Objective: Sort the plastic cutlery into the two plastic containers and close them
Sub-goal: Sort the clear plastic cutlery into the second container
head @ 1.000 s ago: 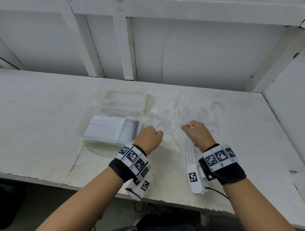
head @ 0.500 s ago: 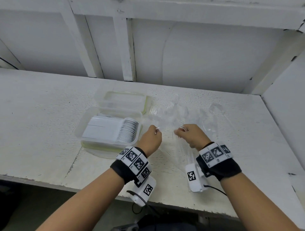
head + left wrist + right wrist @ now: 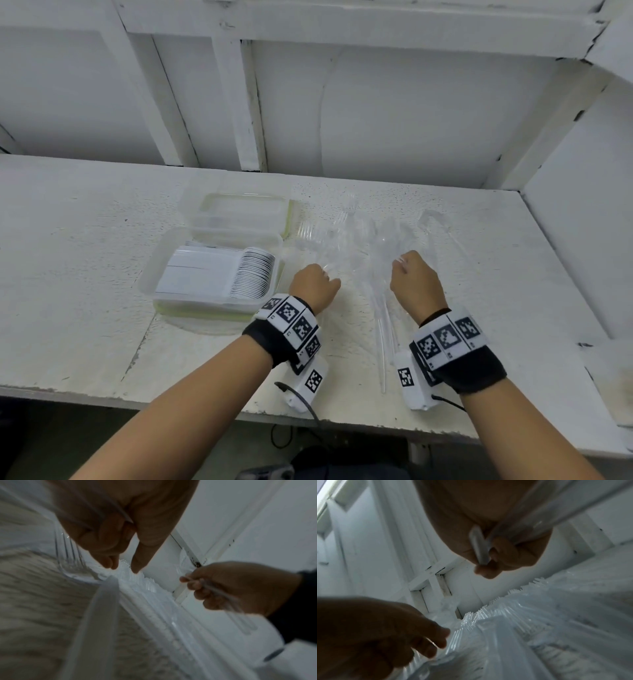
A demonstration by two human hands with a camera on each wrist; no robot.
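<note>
Clear plastic forks (image 3: 356, 240) heaped, right hand (image 3: 416, 284) gripping several, left hand (image 3: 313, 286) reaching in

Table (image 3: 85, 260): white, speckled, paint chipped dark along the front edge. Wall panelling (image 3: 394, 113): white with dark cracks at the joints. Near container (image 3: 154, 274): clear plastic with a pale green rim, holding white spoons (image 3: 222, 274) whose stacked bowls show thin dark lines. Far container (image 3: 246, 212): clear, green-edged. Loose forks (image 3: 359, 240): colourless, transparent. Wristbands (image 3: 270, 342): black, carrying white tiles printed with black square codes
</note>
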